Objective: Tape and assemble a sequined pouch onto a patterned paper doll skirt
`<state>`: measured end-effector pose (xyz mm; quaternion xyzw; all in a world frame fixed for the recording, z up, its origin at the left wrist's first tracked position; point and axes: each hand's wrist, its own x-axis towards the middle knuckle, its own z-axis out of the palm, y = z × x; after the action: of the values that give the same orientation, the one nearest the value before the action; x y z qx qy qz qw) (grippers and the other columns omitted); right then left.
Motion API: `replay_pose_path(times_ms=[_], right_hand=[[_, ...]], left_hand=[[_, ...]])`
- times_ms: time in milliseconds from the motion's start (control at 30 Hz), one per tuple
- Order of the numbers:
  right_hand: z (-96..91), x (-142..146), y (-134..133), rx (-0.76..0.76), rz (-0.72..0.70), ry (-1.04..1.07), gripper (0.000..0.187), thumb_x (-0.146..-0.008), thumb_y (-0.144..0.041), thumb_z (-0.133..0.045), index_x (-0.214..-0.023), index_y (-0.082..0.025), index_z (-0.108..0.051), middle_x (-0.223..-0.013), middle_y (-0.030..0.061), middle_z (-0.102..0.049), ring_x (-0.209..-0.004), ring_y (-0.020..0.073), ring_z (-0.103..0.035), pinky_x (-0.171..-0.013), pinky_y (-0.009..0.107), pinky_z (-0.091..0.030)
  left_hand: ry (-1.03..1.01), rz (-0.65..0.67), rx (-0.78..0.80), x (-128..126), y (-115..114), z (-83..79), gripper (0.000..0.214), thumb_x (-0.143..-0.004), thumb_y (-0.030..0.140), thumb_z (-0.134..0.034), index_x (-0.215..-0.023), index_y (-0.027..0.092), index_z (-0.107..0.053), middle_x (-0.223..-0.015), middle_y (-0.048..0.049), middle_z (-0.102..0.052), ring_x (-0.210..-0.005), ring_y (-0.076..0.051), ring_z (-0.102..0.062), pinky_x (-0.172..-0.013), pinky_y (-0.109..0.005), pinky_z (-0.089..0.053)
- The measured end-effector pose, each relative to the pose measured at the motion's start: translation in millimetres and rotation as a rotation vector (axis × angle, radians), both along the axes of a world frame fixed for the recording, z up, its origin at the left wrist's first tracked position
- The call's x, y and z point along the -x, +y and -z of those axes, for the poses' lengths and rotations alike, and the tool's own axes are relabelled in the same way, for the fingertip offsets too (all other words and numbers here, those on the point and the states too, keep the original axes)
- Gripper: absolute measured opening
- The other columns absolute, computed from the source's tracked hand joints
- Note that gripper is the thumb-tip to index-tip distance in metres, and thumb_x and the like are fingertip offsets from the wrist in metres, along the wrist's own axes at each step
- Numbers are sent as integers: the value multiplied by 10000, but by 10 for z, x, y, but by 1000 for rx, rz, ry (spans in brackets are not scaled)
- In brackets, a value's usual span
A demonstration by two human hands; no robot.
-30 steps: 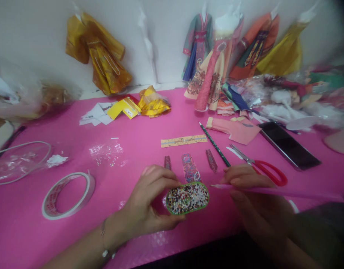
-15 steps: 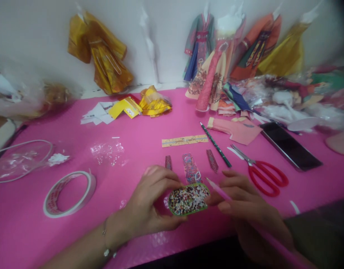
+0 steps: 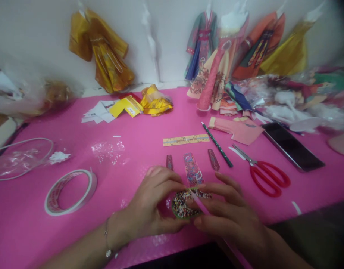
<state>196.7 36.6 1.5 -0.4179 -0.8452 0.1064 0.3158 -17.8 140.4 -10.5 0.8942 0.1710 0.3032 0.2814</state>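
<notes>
Pink counter (image 3: 138,130) extends across the view. Left hand (image 3: 148,203) is curled around the left end of an oval box (image 3: 177,216), near the counter's front edge. Right hand (image 3: 235,218) pinches a pink pencil (image 3: 201,205), tip toward the box's far rim. Multicoloured beads (image 3: 181,204) lie inside; tip contact cannot be determined.
</notes>
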Motion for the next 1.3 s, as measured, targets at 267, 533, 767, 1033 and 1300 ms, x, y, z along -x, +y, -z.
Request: replay_pose_path(times_ms=[267,533,767,1033,1300], right_hand=[[198,-133,25,-38,58,143,312,-925,-161,-600,-1137,-389,-600,-1157,-93,-743,-1215,214,-595,-1188,497,-250],[41,-24,49,22,237,448,202,-973,-215,-557,-1069,-364,-654,-896,-26,-783,-979,216,-705,-1056,471,-458],[139,-77,59,-98,211,241,225,-942,-176,-590,-1047,-354,-678,-957,-62,-781,-1039,181,-696,-1098,423,-437],[245,-150,174,-257,-43,-66,297,-978,-123,-515,-1166,-322,-631,-1045,-66,-774,-1221,155,-597,-1199,407,-272],[45,-33,121,-152,225,303,134,-1000,-252,-523,-940,-288,-637,-893,-62,-793,-1059,161,-662,-1107,358,-397]], left_hand=[[-2,-6,20,17,-10,27,504,-694,345,-821,-1121,213,-587,-1010,-59,-664,-927,-248,-611,-818,-428,-455],[2,15,16,7,-2,35,516,-708,347,-808,-1152,223,-577,-1012,-58,-656,-917,-244,-601,-808,-420,-442],[-15,19,18,3,-3,51,522,-694,321,-820,-1141,199,-579,-1017,-59,-645,-918,-241,-598,-809,-419,-436],[-27,19,23,0,-9,27,493,-710,308,-816,-1122,195,-570,-1008,-61,-651,-918,-235,-594,-805,-416,-444],[-18,25,21,10,-10,49,532,-690,336,-834,-1127,187,-568,-1019,-62,-635,-919,-234,-590,-813,-417,-435]])
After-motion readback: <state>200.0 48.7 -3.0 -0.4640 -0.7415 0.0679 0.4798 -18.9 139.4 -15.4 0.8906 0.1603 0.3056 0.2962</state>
